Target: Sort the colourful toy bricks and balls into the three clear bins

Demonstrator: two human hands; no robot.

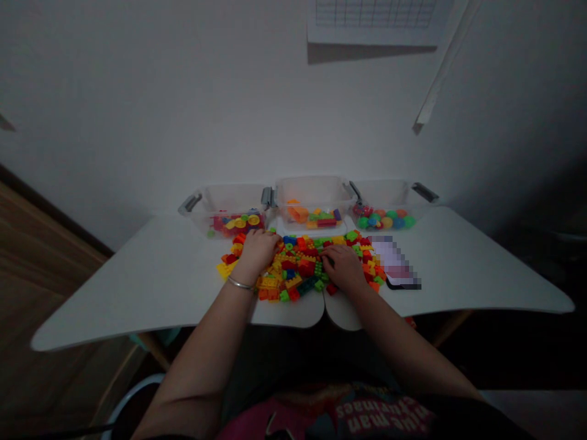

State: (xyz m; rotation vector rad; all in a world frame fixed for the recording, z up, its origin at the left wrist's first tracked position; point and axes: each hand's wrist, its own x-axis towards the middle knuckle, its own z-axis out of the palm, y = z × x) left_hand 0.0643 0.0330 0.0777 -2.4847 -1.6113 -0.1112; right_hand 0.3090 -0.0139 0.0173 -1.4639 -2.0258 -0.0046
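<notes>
A wide pile of toy building blocks (pixel 293 266) in red, yellow, orange, green and blue lies on the white table. My left hand (pixel 259 249) rests over the pile's left side, palm down, with its fingers stretched across the blocks. On the right side, my right hand (pixel 345 267) reaches in, thumb apart from the fingers, its fingertips touching blocks near the middle. I see no block clearly held in either hand. Some blocks beneath both hands are hidden.
Behind the pile stand three clear bins: a left bin (pixel 233 198) with mixed pieces, a middle bin (pixel 316 190) with blocks, and a right bin (pixel 383 192) with coloured balls. A phone (pixel 395 263), blurred out, lies right of the pile. The white table (pixel 151 287) has a front notch.
</notes>
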